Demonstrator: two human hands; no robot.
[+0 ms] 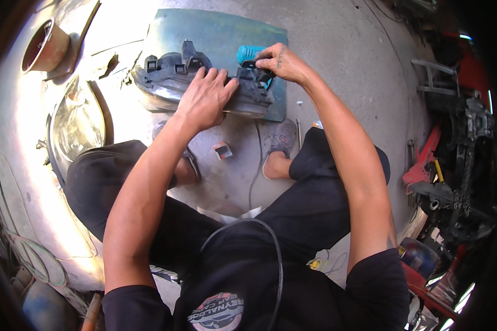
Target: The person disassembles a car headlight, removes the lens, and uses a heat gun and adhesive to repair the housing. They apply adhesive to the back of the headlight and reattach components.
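Note:
A car headlight (pixel 157 88) with a black plastic housing rests in front of me, partly over a dull green mat (pixel 226 30). My left hand (pixel 205 98) grips its middle, fingers draped over the housing's upper edge. At the right end of the headlight, my right hand (pixel 281 63) pinches a black plastic piece (pixel 250 64) between thumb and fingers. Whether that piece is loose or part of the housing cannot be told. Just behind it lies a turquoise tool (pixel 248 52), mostly covered by my hand and the housing.
Left of me lies another headlight (pixel 78 124) with a clear lens. Beyond it stands a rusty bucket (pixel 47 47). A small orange and white box (pixel 222 150), a dark cord (pixel 258 160) and a metal rod (pixel 299 132) are near my feet. A red stand (pixel 422 160) and machinery line the right.

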